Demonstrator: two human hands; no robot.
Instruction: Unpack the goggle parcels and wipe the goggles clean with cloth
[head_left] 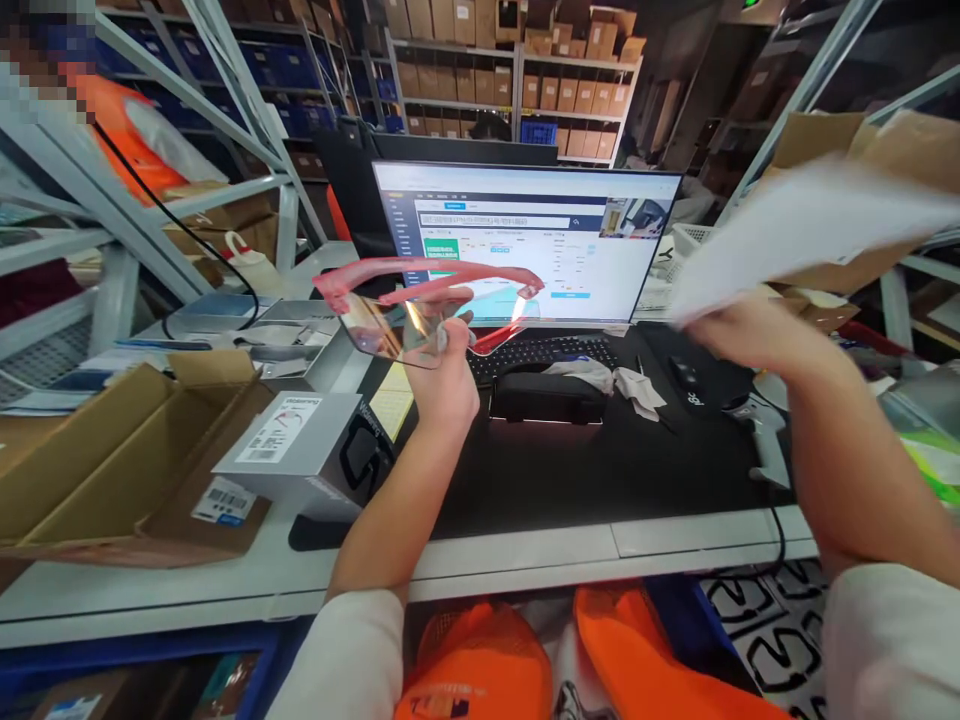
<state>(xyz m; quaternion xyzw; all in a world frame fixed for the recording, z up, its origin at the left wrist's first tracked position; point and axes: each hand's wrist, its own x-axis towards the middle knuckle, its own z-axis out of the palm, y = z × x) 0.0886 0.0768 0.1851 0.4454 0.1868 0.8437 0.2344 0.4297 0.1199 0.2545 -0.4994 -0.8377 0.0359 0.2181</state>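
Left hand is closing around the lens edge of the red-framed glasses, holding them raised in front of the monitor, above the keyboard. Right hand is gripping a blurred white sheet, right of the monitor. The hands are well apart. Step in hand, by the look of it: inspecting the glasses. A grey product box is lying left of the monitor, beside an open cardboard carton. Next move likely calls for freeing the right hand.

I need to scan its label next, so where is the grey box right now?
In the head view the grey box sits left of centre on the desk, between the open cardboard box and the black mat.
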